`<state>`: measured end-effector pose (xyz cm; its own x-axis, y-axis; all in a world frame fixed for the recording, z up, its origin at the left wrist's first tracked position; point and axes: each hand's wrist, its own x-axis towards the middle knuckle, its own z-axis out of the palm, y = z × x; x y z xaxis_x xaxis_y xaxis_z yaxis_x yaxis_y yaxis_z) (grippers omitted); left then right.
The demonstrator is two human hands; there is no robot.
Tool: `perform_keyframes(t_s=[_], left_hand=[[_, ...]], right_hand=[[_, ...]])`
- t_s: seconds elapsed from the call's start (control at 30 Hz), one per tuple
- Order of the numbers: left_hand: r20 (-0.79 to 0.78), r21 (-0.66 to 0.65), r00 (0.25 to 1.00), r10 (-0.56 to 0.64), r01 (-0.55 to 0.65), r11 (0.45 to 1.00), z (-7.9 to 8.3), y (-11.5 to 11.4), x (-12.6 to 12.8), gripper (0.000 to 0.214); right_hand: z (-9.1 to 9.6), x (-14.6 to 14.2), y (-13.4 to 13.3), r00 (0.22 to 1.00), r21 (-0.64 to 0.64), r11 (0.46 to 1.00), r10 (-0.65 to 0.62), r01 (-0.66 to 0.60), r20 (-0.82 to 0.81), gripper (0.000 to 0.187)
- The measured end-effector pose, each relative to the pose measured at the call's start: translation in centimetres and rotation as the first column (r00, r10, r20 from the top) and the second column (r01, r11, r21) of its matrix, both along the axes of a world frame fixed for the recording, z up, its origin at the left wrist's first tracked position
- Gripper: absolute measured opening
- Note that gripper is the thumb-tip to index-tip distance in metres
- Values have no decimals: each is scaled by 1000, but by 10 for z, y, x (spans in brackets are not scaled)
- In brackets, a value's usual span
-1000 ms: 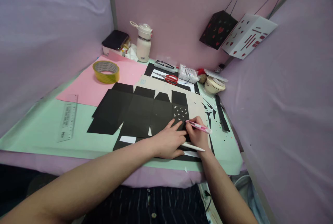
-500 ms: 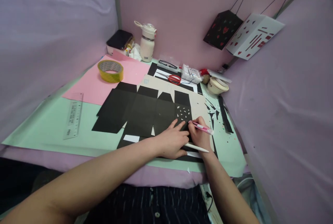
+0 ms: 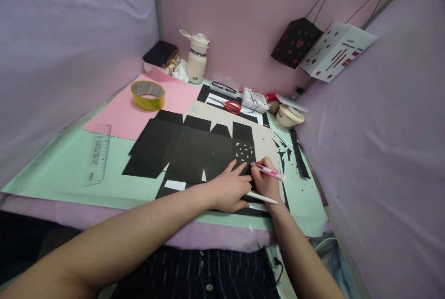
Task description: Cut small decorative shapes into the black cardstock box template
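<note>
Pressing with the left hand (image 3: 225, 191), palm down and fingers spread, on a flat black card sheet with flaps and notches (image 3: 187, 150), across the centre of the frame on the pale-green-covered table (image 3: 55, 174). Gripping a slim pink-and-white pen-shaped tool (image 3: 271, 172) with the right hand (image 3: 267, 185), closed round it just beside the left hand, right of centre. Pointing its tip at the card's right-hand panel; cannot tell whether touching. Just above the left fingertips in that panel, pierced with a cluster of small pale cutouts (image 3: 245, 151). Lying between the two hands, partly hidden, with a white pencil-shaped stick (image 3: 264, 198); cannot tell whether touched by the left.

Laid partly over a greyish board (image 3: 264, 148). Scattered right of that, with thin black paper scraps (image 3: 289, 154). Above centre, set with red-handled scissors (image 3: 225, 104). Farther left, set with a yellow tape roll (image 3: 153, 103) on pink paper (image 3: 114, 116), and lower left with a clear plastic ruler (image 3: 98, 155). Hung at upper right with a black paper box (image 3: 294, 44) and a white paper box (image 3: 337, 53).
</note>
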<state>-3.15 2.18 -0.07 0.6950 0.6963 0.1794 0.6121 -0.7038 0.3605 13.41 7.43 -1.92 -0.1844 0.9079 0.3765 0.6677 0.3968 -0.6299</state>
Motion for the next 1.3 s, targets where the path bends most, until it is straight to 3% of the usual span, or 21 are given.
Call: perform_keyframes(t_s=[1.3], left_hand=[[9,1,1000,2,-2,1000,0,0,0,27]], right_hand=[[0,2,-1,999,11,1000,-27,27,-44,18]])
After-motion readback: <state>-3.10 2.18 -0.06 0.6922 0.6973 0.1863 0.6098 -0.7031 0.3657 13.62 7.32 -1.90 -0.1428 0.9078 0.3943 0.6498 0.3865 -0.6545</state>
